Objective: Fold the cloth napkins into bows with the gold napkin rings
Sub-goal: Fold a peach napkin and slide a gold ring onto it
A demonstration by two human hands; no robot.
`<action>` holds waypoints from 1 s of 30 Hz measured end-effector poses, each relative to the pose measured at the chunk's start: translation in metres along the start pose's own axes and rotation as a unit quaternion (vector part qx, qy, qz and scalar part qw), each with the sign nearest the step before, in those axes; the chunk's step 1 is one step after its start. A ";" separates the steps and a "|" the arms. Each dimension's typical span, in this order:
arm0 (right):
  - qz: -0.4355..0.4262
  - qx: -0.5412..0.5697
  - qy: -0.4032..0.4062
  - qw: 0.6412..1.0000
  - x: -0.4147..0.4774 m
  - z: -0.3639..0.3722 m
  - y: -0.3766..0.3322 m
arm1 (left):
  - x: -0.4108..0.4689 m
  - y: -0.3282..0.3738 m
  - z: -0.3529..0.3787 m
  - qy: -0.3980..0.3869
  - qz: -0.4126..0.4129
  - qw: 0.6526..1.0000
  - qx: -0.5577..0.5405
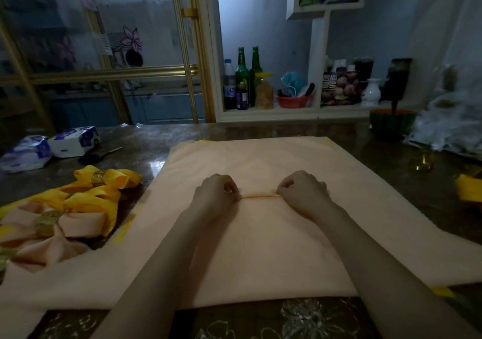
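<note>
Peach napkin [260, 247]: spread flat on worktop [391, 143], centre. Left hand [217, 191] and right hand [302, 188]: fingers curled, each pinching the napkin's folded edge at mid-cloth, near each other. Finished bows [65, 208], yellow and peach, with gold rings [98, 177]: left of napkin.

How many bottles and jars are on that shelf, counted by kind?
Green glass bottles: 2
Clear plastic bottle: 1
Small dark bottle: 1
Jar with yellow lid: 1
Total: 5
</note>
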State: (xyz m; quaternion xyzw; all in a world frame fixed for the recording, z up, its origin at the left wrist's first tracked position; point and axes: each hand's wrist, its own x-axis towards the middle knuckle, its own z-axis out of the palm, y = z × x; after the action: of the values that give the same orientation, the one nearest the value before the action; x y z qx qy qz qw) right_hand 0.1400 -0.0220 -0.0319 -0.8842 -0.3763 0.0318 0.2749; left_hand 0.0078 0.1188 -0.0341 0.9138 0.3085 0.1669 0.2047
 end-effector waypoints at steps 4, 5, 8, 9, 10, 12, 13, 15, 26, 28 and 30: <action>-0.005 0.120 -0.010 0.993 -0.008 -0.002 0.013 | 0.002 -0.005 -0.005 -0.006 -0.015 1.000 -0.025; -0.008 0.136 0.001 0.991 -0.011 -0.002 0.016 | 0.003 -0.007 -0.006 -0.013 -0.016 0.999 -0.038; -0.011 0.102 0.056 0.993 -0.014 0.001 0.020 | 0.003 -0.009 -0.007 -0.010 -0.016 0.999 -0.039; -0.012 0.082 0.076 0.994 -0.012 0.002 0.018 | 0.003 -0.010 -0.007 -0.002 -0.017 0.999 -0.042; -0.009 0.070 0.098 0.993 -0.014 0.002 0.018 | 0.002 -0.009 -0.006 0.001 -0.022 0.999 -0.042; 0.000 0.045 0.131 0.990 -0.014 0.002 0.016 | 0.001 -0.008 -0.004 0.007 -0.019 0.999 -0.045; -0.001 0.032 0.134 0.990 -0.015 0.001 0.016 | 0.000 -0.007 -0.003 0.009 -0.010 0.999 -0.035; -0.025 -0.007 0.130 0.991 -0.015 0.001 0.016 | -0.003 -0.007 -0.003 0.012 -0.002 1.000 -0.026; -0.008 -0.078 0.089 0.993 -0.019 -0.006 0.018 | -0.006 -0.002 -0.019 -0.074 -0.057 0.996 0.009; 0.004 -0.054 0.081 0.995 -0.022 -0.007 0.018 | -0.008 -0.005 -0.019 -0.061 -0.053 0.997 0.010; 0.026 -0.020 0.074 0.997 -0.022 -0.009 0.020 | -0.011 -0.008 -0.020 -0.052 -0.045 0.997 0.019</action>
State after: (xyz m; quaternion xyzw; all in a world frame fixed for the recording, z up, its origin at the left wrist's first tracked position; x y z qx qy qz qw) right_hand 0.1398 -0.0525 -0.0375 -0.8989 -0.3329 -0.0340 0.2830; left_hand -0.0131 0.1233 -0.0227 0.9102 0.3411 0.1042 0.2105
